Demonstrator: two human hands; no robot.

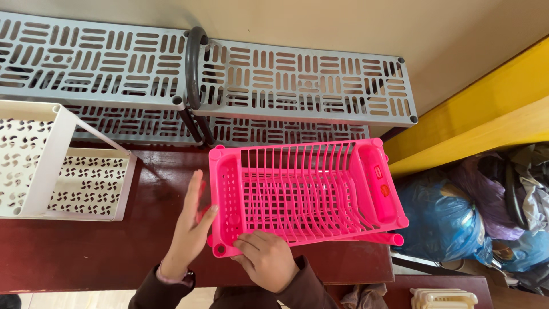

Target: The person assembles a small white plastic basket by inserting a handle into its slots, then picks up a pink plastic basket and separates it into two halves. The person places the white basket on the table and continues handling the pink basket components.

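Overhead, two grey slotted shelf racks [297, 83] line the far wall; a cream perforated rack [63, 171] sits left on our dark red table [86, 252]. Centre, the pink dish rack [303, 194] rests on the table. Our left hand [191, 226], flat and spread, presses its left end; our right hand [266, 257] curls over the near rim. Best keep both grips level. Small red stickers [381, 182] mark its right tray. Blue bags [446, 220] lie right.

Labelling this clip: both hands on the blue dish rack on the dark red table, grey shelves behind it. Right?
Not quite: the dish rack is pink, not blue, as the head view shows. Both the left hand and the right hand touch it on the dark red table, grey shelves behind.
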